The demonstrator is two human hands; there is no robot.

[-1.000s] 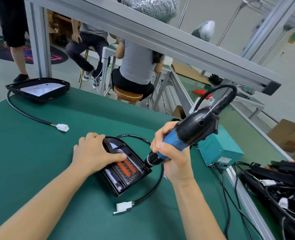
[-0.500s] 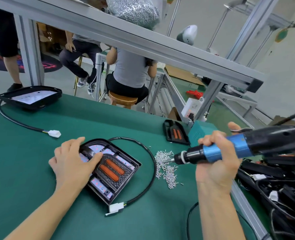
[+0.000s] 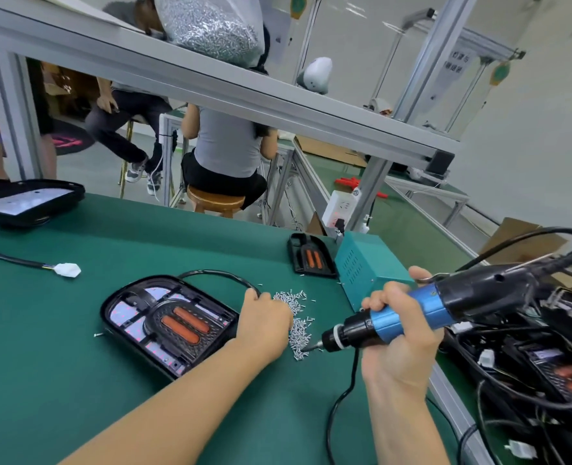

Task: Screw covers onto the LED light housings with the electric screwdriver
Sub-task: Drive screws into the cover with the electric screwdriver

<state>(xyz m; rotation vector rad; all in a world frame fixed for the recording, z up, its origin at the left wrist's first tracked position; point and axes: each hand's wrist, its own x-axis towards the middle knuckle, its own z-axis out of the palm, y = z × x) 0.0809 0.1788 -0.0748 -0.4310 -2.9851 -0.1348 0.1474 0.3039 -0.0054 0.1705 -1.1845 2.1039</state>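
At frame centre, the left hand (image 3: 264, 325) rests knuckles-up on the pile of small silver screws (image 3: 298, 325); whether its fingers pinch one cannot be told. The right hand (image 3: 399, 333) grips the blue-and-black electric screwdriver (image 3: 422, 308), tip at the pile. The black LED light housing (image 3: 169, 322) lies centre-left on the green table (image 3: 60, 380).

Head-height view, forward and down, close over green bench (image 3: 76, 380)
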